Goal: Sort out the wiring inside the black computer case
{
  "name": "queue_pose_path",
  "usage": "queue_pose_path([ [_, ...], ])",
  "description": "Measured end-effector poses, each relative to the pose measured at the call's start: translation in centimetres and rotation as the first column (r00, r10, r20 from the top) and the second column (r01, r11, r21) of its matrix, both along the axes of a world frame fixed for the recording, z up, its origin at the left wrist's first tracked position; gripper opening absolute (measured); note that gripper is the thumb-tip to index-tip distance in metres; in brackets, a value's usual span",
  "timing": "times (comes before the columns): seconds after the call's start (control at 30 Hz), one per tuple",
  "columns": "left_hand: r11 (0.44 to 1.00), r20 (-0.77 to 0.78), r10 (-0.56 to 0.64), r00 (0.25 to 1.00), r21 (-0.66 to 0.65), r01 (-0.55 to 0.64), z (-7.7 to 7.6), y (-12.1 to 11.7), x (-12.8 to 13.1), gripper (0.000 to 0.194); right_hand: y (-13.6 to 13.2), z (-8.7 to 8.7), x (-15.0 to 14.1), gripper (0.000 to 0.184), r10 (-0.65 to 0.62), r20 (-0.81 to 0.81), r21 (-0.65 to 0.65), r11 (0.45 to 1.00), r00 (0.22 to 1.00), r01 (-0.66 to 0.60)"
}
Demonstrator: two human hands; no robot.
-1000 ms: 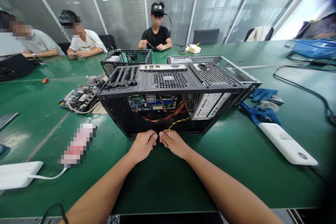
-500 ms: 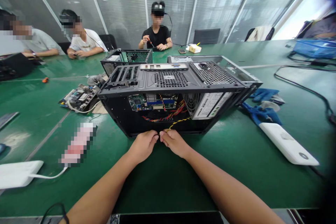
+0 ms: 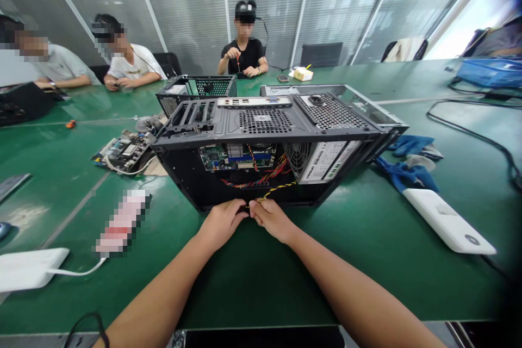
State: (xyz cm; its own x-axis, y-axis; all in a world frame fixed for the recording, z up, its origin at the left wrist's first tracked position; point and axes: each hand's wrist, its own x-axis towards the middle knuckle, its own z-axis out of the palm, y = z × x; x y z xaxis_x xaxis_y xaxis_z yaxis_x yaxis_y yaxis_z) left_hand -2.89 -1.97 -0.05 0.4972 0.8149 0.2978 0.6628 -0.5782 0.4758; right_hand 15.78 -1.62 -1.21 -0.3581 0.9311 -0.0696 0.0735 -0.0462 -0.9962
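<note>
A black computer case (image 3: pixel 179 168) stands on the table in front of me with its open side facing me. Inside it are a motherboard (image 3: pixel 236 159), red and black wires (image 3: pixel 265 178) and a power supply (image 3: pixel 324 163) with a fan. A twisted yellow-and-black cable (image 3: pixel 279 188) runs from the power supply down to my hands at the case's near lower edge. My right hand (image 3: pixel 273 220) pinches this cable. Close beside it, my left hand (image 3: pixel 222 224) has thumb and fingers closed on the cable's end, and a short stretch shows between the hands. The fingertips partly hide that end.
A loose circuit board (image 3: pixel 124 151) lies left of the case. Blue gloves (image 3: pixel 411 166) and a white power bank (image 3: pixel 448 221) are to the right. Another white power bank (image 3: pixel 32 269) is cabled to a phone (image 3: pixel 122 223). Across the table a person (image 3: pixel 244 54) holds a screwdriver.
My hands have shifted very slightly, and a little more cable shows between them. Across the table, the person's screwdriver has become more upright.
</note>
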Motion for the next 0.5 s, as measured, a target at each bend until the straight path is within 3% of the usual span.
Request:
queue_pose_path([
  [0.2, 0.999, -0.077, 0.021, 0.997, 0.031, -0.019, -0.01, -0.11, -0.16, 0.012, -0.09, 0.3, 0.09, 0.048, 0.033, 0.057, 0.058, 0.998, 0.998, -0.037],
  [0.5, 0.998, 0.094, 0.044, 0.995, -0.039, -0.04, 0.58, -0.32, 0.58, 0.016, -0.03, 0.52, 0.11, 0.05, 0.047, 0.095, 0.106, 0.993, 0.994, -0.057],
])
